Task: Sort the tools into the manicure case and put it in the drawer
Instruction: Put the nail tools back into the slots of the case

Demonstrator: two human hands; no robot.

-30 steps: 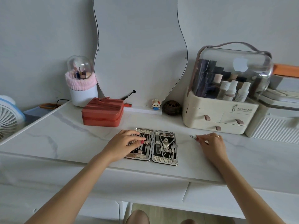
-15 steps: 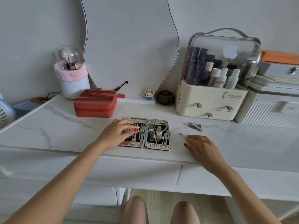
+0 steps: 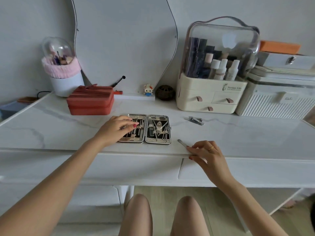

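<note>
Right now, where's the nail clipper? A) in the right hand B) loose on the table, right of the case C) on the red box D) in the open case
B: the nail clipper lies alone on the table, right of the open case; the right hand is on a slim tool nearer the front edge.

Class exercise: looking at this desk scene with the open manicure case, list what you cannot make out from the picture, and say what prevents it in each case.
Head view, the only one:
- Left half of the manicure case: the left hand covers part of it, hiding some slots.
- Slim metal tool: its near end is under the right hand, so the grip is unclear.
- Nail clippers: too small for detail.
- Drawer: shut, contents hidden.
</note>
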